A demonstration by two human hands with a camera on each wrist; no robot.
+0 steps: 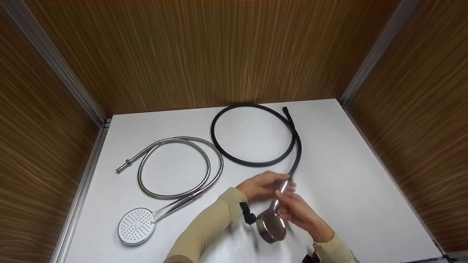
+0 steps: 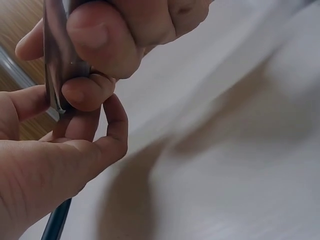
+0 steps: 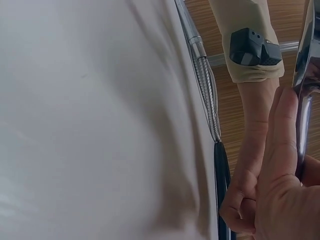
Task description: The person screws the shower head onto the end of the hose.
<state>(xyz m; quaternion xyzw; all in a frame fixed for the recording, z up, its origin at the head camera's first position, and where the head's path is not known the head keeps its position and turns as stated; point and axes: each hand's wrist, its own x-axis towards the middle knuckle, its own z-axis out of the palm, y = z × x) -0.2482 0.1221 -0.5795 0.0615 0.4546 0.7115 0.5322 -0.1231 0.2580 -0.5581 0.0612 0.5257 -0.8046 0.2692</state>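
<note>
My right hand grips a shiny chrome hand shower by its handle, with the round head tilted toward me. At the handle's far end, my left hand pinches the end of a black shower hose where it meets the handle. Up close in the left wrist view, the left fingers curl around this joint, which they partly hide. Past the hand, the hose runs down and away. In the right wrist view, the right hand lies along the chrome handle.
On the left of the white table lies a second hand shower, its spray face up, with a coiled metal hose attached. The black hose's free end points to the back. Wood-grain panels enclose the table.
</note>
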